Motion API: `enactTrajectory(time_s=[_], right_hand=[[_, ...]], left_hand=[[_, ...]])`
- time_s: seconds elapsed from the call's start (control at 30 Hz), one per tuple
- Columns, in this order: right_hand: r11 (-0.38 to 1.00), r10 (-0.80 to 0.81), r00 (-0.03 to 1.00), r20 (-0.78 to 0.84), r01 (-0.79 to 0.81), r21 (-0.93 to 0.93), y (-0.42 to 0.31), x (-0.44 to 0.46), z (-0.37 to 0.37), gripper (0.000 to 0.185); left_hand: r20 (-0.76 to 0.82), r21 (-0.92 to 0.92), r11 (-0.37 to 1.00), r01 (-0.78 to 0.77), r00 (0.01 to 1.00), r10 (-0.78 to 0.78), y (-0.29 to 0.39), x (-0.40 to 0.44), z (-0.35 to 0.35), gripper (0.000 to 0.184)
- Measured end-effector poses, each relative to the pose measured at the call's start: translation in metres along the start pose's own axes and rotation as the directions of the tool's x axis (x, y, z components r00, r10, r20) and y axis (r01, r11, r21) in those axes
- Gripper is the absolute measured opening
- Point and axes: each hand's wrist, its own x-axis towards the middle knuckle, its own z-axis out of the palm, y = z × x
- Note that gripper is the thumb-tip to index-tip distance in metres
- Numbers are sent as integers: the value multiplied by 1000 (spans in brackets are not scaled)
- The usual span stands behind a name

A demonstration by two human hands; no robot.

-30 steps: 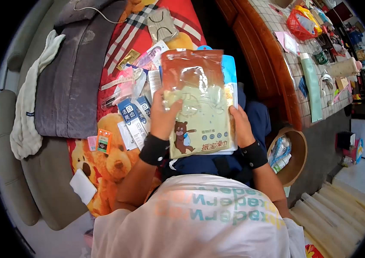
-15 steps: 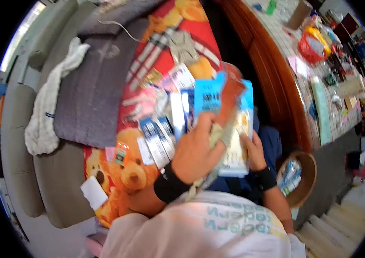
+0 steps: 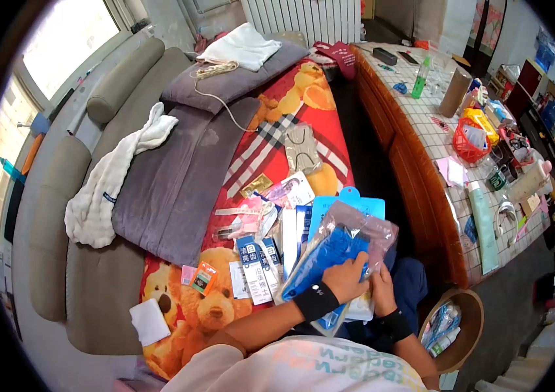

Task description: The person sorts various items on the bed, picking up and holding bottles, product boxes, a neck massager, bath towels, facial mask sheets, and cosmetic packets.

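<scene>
A clear plastic bag [image 3: 382, 235] with a folded bright blue item [image 3: 329, 258] inside lies tilted over my lap. My left hand [image 3: 346, 279] is closed at the bag's front, fingers bent against the plastic. My right hand [image 3: 382, 292] grips its right edge, the thumb near the rim; its other fingers are mostly hidden. Behind the bag, a blue hang-tab package [image 3: 348, 204] shows its top. Just left are blue-and-white toothpaste boxes [image 3: 254, 269], a pink packet [image 3: 246, 215] and a white card with pink print [image 3: 293, 189].
A red bear-print blanket [image 3: 215, 287] covers the seat, with a grey cushion [image 3: 179, 176] and a white towel [image 3: 97, 202] at left. On the right, a tiled table [image 3: 434, 140] bears a red basket [image 3: 470, 140] and bottles. A bin [image 3: 473, 326] stands by my right arm.
The bag has swung down from upright and spread out, its blue contents now facing up. My left hand moved right and down; my right hand moved down. The view tilted up, showing the window and radiator.
</scene>
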Motion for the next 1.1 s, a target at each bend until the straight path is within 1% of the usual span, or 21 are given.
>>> enactTrajectory(time_s=[0.03, 0.13, 0.17, 0.27, 0.3, 0.37, 0.4, 0.43, 0.47, 0.5, 0.53, 0.6, 0.63, 0.7, 0.77, 0.8, 0.83, 0.93, 0.97, 1.07, 1.1], right_hand=[[999, -10, 999, 36, 9, 43, 6, 2, -3, 32], [913, 104, 992, 74, -124, 389, 4, -3, 3, 37], [875, 149, 982, 114, -185, 448, -3, -7, 5, 40], [925, 107, 988, 111, -140, 353, 18, 2, -7, 38], [939, 95, 985, 142, -136, 315, 7, 0, -3, 34], [937, 108, 986, 127, -144, 318, 8, 3, 0, 32], [937, 116, 987, 115, -147, 317, 10, 3, -1, 31], [935, 175, 982, 76, -190, 300, 12, 4, -3, 29], [941, 140, 988, 65, -153, 303, 11, 5, -4, 29], [945, 108, 993, 53, -119, 305, 7, 3, -3, 29], [947, 79, 996, 43, -89, 308, 4, 2, -2, 29], [952, 1, 999, 42, -14, 305, 0, 6, -9, 32], [951, -15, 999, 51, -1, 309, -4, 7, -12, 32], [952, -51, 997, 65, 29, 305, -19, 9, -19, 34], [960, -86, 995, 56, 67, 273, -33, 11, -25, 37], [963, -95, 994, 52, 79, 257, -38, 10, -29, 38], [966, -101, 993, 63, 82, 245, -44, 10, -30, 41], [974, -175, 984, 44, 167, 150, -48, 7, -40, 46], [981, -177, 984, 33, 173, 88, -44, 7, -47, 49], [981, -193, 981, -14, 193, -18, -31, 1, -54, 46], [987, -154, 986, -63, 151, -55, -29, -6, -54, 41]], left_hand=[[-14, -47, 999, -7, 1000, 6, 0, 3, 8, 36], [-46, -102, 994, -27, 999, 23, -1, 10, 12, 38], [-80, -169, 984, -62, 996, 49, -4, 12, 16, 40], [8, -316, 947, -60, 998, 65, -7, 10, 9, 41], [59, -403, 914, -42, 996, 72, -11, 8, 6, 40], [160, -568, 823, 0, 981, 110, -19, 5, 4, 40], [-21, -574, 812, -105, 993, 113, -26, 3, 5, 39], [-200, -561, 801, -208, 973, 112, -35, 1, 7, 39], [-369, -529, 793, -304, 923, 107, -42, -3, 5, 38], [-441, -458, 862, -216, 897, -10, -41, -8, -13, 39], [-577, -261, 934, -244, 815, 51, -48, -9, -23, 46], [-694, -145, 977, -158, 720, 14, -55, -8, -38, 58], [-606, -357, 914, -192, 793, -70, -59, -5, -37, 61], [-365, -729, 661, -177, 918, -158, -66, 4, -31, 69], [-113, -903, 420, -85, 993, -41, -63, 13, -34, 72], [6, -955, 295, -8, 999, 44, -61, 16, -36, 74], [34, -980, 198, 15, 995, 92, -51, 15, -38, 74], [-30, -973, 223, -61, 990, 139, -48, 19, -28, 74], [-48, -979, 189, -70, 992, 119, -44, 17, -26, 74], [-100, -954, 266, -134, 986, 137, -52, 8, -7, 72], [-128, -951, 263, -164, 981, 147, -55, 3, 0, 70]])
